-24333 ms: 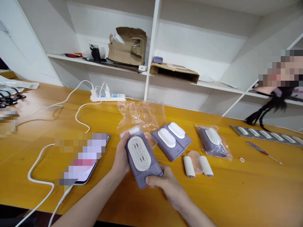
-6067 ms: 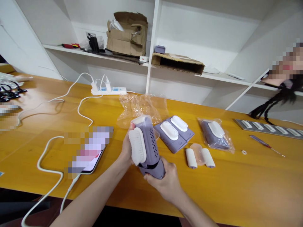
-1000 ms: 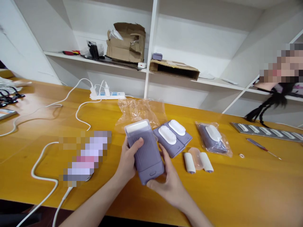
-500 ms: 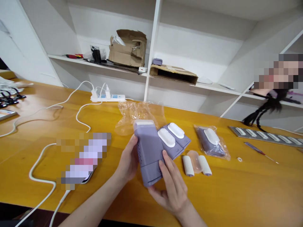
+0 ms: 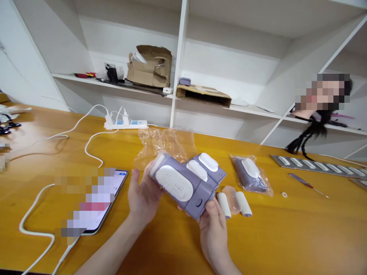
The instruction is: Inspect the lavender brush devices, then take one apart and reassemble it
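Note:
A purple boxy device (image 5: 196, 187) with a white oval bristled pad is tilted above the table, its padded face toward me. My right hand (image 5: 212, 225) grips its lower right end, thumb on the near edge. My left hand (image 5: 145, 196) is beside the upper left end, thumb standing apart and fingers partly hidden behind the device. Behind it lie two similar purple pieces with white oval pads (image 5: 208, 162). A pair of white rollers (image 5: 243, 204) and a translucent pinkish piece (image 5: 231, 196) rest to the right.
A bagged purple device (image 5: 250, 173), a screwdriver (image 5: 304, 181), a small white ring (image 5: 284, 194) and a metal strip (image 5: 315, 166) lie right. Clear plastic wrap (image 5: 163, 143) lies behind. Leftward are a phone (image 5: 107, 210), cables and a power strip (image 5: 137, 124). Shelves (image 5: 177, 65) stand at the back.
The purple device has turned over and tilted, bringing its white oval pad into view. My left thumb has come off it, and my right hand has shifted to its lower end.

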The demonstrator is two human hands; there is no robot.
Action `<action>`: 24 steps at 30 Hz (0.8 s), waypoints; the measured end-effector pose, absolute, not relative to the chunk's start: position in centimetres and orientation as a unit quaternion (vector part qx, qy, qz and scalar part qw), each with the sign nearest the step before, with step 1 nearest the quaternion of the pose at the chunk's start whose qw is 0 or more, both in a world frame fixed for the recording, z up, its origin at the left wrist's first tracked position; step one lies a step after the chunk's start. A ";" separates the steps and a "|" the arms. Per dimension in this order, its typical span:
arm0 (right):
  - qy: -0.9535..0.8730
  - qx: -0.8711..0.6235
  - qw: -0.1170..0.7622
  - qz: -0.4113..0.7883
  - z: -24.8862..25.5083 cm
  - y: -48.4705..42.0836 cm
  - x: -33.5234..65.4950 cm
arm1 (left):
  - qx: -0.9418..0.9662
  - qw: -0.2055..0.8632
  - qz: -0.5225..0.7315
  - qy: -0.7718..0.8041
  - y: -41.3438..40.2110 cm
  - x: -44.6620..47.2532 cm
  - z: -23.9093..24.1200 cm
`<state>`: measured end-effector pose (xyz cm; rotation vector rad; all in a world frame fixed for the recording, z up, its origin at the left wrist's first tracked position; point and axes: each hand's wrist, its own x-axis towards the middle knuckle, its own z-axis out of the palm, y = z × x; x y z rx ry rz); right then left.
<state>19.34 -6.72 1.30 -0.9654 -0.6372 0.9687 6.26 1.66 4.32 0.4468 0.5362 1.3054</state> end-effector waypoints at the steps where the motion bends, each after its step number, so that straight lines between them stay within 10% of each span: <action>1: -0.272 -0.441 0.710 0.477 1.4 -6.7 19.2 | 0.215 0.733 0.599 0.238 1.8 6.1 4.3; 24: -0.321 -0.445 0.492 0.676 2.3 -6.7 20.0 | 0.320 0.686 0.595 0.270 3.7 8.7 5.1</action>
